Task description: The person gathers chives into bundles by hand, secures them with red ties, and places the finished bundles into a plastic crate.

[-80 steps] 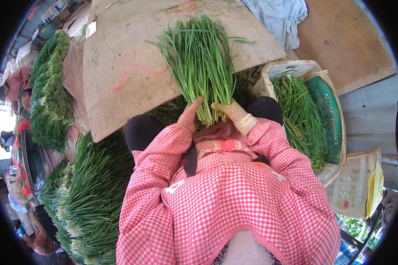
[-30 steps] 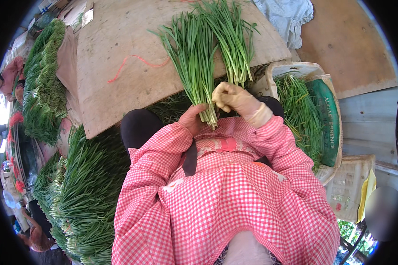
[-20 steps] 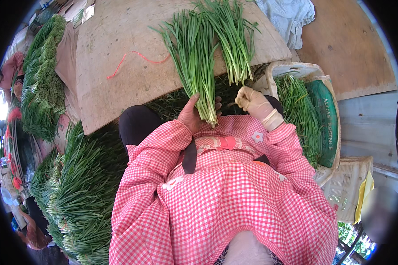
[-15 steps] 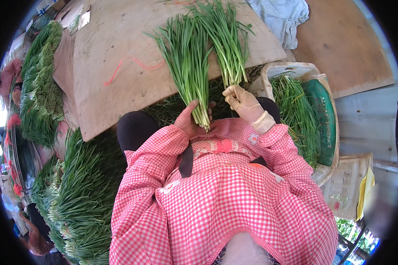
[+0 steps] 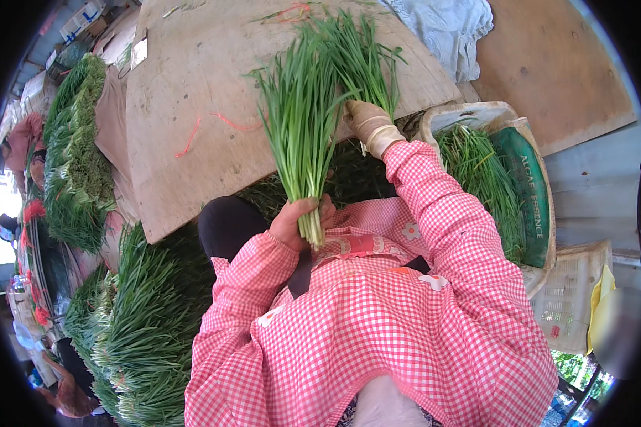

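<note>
1. With 12 o'clock pointing away from the person, the left hand [image 5: 295, 222] had its thumb and fingers wrapped around the first bunch [image 5: 301, 128] of green stalks, close to their pale stem ends.
2. That bunch's long axis ran nearly 6 to 12, tipping slightly toward 11, its leaves fanning out over the wooden board [image 5: 199, 78].
3. The second bunch [image 5: 363, 67] lay at about 1 o'clock from the left fingers, its axis roughly 5 to 11, its leaves seeming to overlap the first bunch's.
4. The gloved right hand [image 5: 370, 127] was much the nearer, at the second bunch's lower end; its fingers were curled but mostly hidden, so their hold could not be told.
5. The board's near edge slanted from 8 to 2, with the first bunch's stems reaching past it above the lap.
6. The crate [image 5: 477, 109] hemmed in the right hand at 3 o'clock; the widest room seemed toward 9 or 10, where a red string [image 5: 236, 127] lay.
</note>
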`<state>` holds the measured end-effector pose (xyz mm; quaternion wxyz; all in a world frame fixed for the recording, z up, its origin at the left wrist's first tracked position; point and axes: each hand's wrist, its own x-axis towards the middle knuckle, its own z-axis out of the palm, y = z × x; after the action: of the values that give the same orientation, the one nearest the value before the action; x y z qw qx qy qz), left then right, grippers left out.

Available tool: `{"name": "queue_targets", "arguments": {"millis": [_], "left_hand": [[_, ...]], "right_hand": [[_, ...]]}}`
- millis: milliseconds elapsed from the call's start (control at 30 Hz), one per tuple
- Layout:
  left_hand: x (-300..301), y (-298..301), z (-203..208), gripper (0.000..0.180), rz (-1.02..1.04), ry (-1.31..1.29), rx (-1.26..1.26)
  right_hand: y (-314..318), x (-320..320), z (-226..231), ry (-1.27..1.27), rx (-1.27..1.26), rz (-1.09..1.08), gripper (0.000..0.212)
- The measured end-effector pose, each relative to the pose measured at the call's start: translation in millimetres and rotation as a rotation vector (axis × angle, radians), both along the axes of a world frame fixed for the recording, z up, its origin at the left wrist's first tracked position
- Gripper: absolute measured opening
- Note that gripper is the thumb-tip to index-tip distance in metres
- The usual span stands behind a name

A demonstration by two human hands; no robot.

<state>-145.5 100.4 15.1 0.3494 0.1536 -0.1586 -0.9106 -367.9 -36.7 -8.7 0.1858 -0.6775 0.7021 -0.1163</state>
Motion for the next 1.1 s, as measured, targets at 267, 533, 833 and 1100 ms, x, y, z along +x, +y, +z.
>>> {"name": "queue_targets", "arguments": {"millis": [267,533,833,1100], "left_hand": [[26,5,9,0.039,0.081,-0.294,-0.249],[13,-5,18,0.029,0.331,-0.641,-0.268],[-16,-3,-41,0.098,0.064,-1.600,-0.930],[-3,-9,-63,0.071,0.072,-0.794,-0.270]], "right_hand": [[20,-26,64,-1.687,0.133,-0.213,0.011],[99,-33,56,-1.331,0.386,0.140,0.024],[130,62,-12,-1.672,0.719,-0.080,0.044],[138,45,-26,-1.849,0.634,-0.291,0.026]]}}
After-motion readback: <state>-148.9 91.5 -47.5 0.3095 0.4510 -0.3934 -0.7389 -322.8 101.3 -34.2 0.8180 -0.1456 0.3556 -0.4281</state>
